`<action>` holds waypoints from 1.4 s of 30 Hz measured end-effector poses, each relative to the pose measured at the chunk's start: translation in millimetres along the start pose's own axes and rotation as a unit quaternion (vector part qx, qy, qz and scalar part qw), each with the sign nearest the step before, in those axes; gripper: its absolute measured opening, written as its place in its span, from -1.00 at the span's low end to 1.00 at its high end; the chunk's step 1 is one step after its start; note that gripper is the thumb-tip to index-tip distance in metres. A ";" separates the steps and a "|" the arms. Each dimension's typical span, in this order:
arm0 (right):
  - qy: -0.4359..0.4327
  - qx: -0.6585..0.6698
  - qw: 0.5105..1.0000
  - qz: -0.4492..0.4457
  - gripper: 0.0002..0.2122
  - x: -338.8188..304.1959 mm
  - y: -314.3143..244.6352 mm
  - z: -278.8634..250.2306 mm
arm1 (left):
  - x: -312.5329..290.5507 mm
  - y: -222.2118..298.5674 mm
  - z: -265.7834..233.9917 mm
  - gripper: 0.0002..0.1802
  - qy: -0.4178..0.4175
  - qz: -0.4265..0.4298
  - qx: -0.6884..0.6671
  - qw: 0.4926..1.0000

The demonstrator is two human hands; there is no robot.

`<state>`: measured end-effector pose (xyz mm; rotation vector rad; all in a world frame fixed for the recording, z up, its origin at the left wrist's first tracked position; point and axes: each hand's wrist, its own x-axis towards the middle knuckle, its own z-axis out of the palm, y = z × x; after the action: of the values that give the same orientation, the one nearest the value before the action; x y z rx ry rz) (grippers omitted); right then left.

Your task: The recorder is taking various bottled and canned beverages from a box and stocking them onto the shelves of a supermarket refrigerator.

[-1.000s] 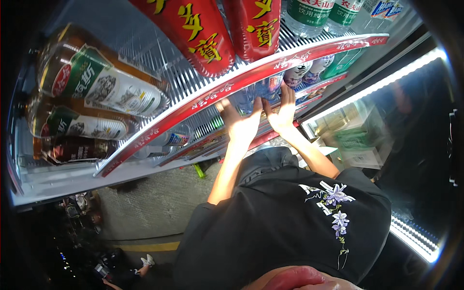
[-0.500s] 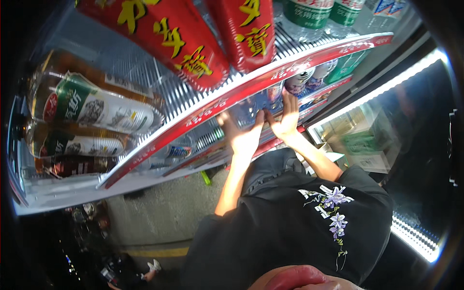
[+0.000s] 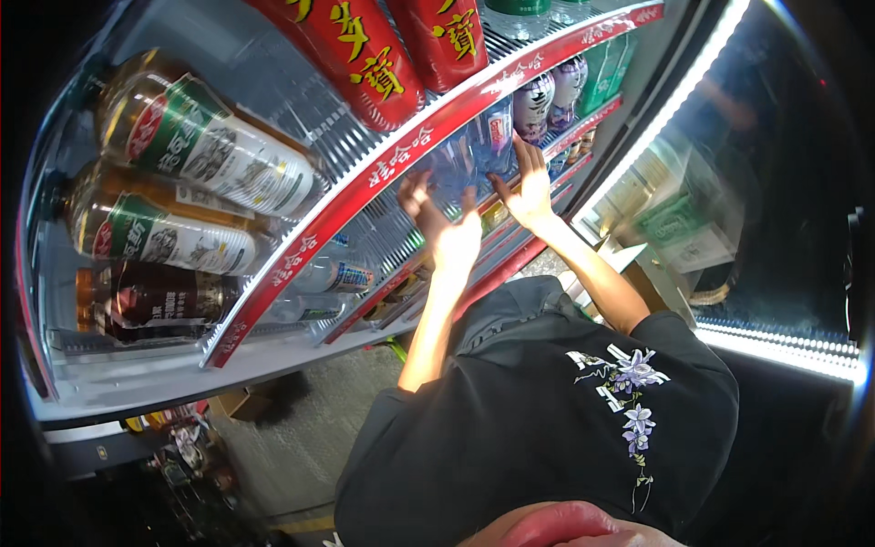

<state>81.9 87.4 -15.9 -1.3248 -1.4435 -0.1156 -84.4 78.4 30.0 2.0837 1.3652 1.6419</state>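
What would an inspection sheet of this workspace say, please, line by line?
Surface: slatted shelf, with a red rail along its front edge.
Things at hand: clear bottles near the left hand; labelled bottle near the right hand.
Clutter: amber bottles, dark bottle and red containers on the upper shelf; purple bottles next to the labelled bottle.
Hands: both open, fingers apart; contact with the bottles cannot be told.
Cables: nothing seen.
Surroundings: bright light strip at right; carton on the floor, lower left.
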 end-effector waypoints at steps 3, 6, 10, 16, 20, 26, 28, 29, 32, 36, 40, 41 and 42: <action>0.002 -0.002 1.000 0.017 -0.19 -0.7 -1.6 -3.9 | 6.5 8.9 1.4 -0.11 -0.028 -0.037 -0.043 0.998; -0.003 -0.014 0.999 0.036 -0.19 -0.1 -13.3 -11.2 | 8.8 -4.3 2.4 -0.01 -0.037 -0.046 -0.075 0.995; -0.044 0.008 0.993 0.108 -0.22 -0.6 -21.4 -13.4 | 6.3 -29.6 -6.6 -0.16 -0.056 -0.032 -0.171 0.983; -0.046 0.039 0.991 0.119 -0.24 0.3 -30.7 -25.0 | 6.9 -16.4 -13.0 -0.12 -0.042 0.035 -0.020 0.998; -0.048 0.018 0.994 0.100 -0.22 -1.5 -30.1 -23.6 | 10.0 -6.2 -14.1 0.01 -0.074 -0.018 -0.058 0.995; -0.059 0.064 0.989 0.116 -0.22 -1.1 -34.4 -24.5 | 3.5 -14.1 -20.6 -0.09 -0.106 -0.123 -0.200 0.966; -0.057 0.067 0.989 0.123 -0.21 -1.1 -35.5 -26.0 | 0.4 -21.6 -19.5 -0.21 -0.117 -0.081 -0.167 0.976; -0.058 0.068 0.988 0.124 -0.21 -0.9 -35.9 -26.5 | -0.3 -25.4 -17.2 -0.21 -0.117 -0.082 -0.166 0.976; -0.052 0.066 0.988 0.127 -0.22 -0.6 -34.6 -26.3 | -1.5 -33.3 -8.8 -0.20 -0.025 0.121 0.115 0.986; -0.052 0.066 0.989 0.125 -0.23 -1.9 -30.2 -26.1 | -0.9 -25.8 0.9 -0.01 -0.050 0.048 0.045 0.997; -0.054 0.080 0.986 0.134 -0.26 0.3 -36.9 -28.9 | 3.3 -27.9 0.9 0.00 -0.050 -0.024 -0.006 0.998; -0.042 0.069 0.989 0.121 -0.27 -1.2 -33.1 -28.0 | 2.0 -26.6 1.0 -0.03 -0.045 -0.025 -0.026 0.998; -0.013 0.043 0.997 0.061 -0.27 -0.7 -26.6 -25.3 | 0.8 -25.4 2.4 -0.11 -0.030 -0.007 -0.050 0.998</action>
<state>77.8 59.9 8.1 -1.3451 -1.3696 0.0438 -96.3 94.5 14.1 2.0447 1.2510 1.5933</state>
